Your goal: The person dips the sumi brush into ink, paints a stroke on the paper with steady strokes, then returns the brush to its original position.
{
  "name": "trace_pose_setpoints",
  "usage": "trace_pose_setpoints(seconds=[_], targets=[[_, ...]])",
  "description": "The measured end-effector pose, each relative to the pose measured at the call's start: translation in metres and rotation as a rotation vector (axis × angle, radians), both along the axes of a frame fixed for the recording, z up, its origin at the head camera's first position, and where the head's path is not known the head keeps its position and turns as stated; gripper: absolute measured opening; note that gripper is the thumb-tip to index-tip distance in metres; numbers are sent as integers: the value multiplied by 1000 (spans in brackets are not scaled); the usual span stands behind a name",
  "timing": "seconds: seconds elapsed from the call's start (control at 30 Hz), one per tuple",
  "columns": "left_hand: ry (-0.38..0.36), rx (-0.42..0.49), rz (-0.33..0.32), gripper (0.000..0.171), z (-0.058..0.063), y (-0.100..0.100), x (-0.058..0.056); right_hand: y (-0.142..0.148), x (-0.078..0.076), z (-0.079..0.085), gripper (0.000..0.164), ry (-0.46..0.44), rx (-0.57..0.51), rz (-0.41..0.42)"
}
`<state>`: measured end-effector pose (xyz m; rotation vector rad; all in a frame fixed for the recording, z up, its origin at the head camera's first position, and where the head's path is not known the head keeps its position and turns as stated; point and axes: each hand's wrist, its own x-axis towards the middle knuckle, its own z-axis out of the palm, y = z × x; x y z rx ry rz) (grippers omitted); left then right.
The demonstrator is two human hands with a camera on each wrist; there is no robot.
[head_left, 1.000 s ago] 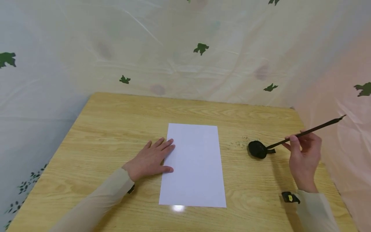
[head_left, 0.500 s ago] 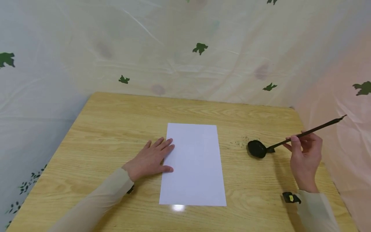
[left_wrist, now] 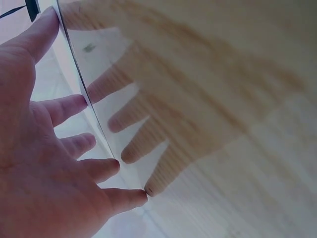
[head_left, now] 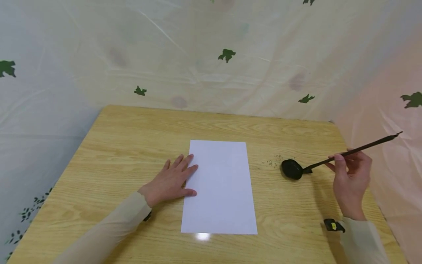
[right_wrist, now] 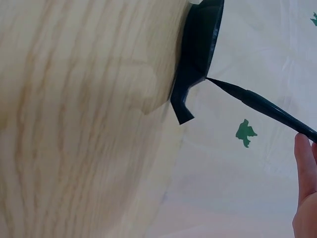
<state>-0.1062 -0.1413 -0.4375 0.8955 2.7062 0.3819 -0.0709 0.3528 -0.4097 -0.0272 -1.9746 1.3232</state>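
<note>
My left hand (head_left: pixel 168 181) lies with spread, straight fingers across the left edge of a white sheet of paper (head_left: pixel 221 190). The left wrist view shows fingertips (left_wrist: pixel 132 197) touching the glossy surface along that edge. At the right, my right hand (head_left: pixel 352 179) pinches a dark brush (head_left: pixel 357 149) between thumb and fingers, its shaft slanting up to the right. The brush's pointed tip (right_wrist: pixel 218 83) meets the rim of a small black dish (head_left: pixel 292 169) with a short handle (right_wrist: pixel 183 114). In the right wrist view most of the right hand is out of frame.
The wooden table (head_left: pixel 132 135) bears the paper and dish. Small dark marks (head_left: pixel 273 161) dot the table left of the dish. Pale curtains (head_left: pixel 197 73) with green leaf shapes hang behind and at both sides.
My right hand has shifted slightly right with the brush, whose tip stays at the dish's rim. The left fingers have spread a little; the paper stays in place.
</note>
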Motion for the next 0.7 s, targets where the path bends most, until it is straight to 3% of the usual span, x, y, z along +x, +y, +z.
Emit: trace_pose_setpoints(seconds=[0.13,0.3,0.5,0.7], targets=[[-7,4,4,87,0,0,0,-1,2,1,38,61,-56,58],[-18,-6,7,87,0,0,0,-4,4,-2,40,170,-232,251],[-14,-21,3,87,1,0,-1,-7,5,-5,40,191,-183,333],[-11,-22,5,87,1,1,-1,-4,6,-9,39,210,-235,392]])
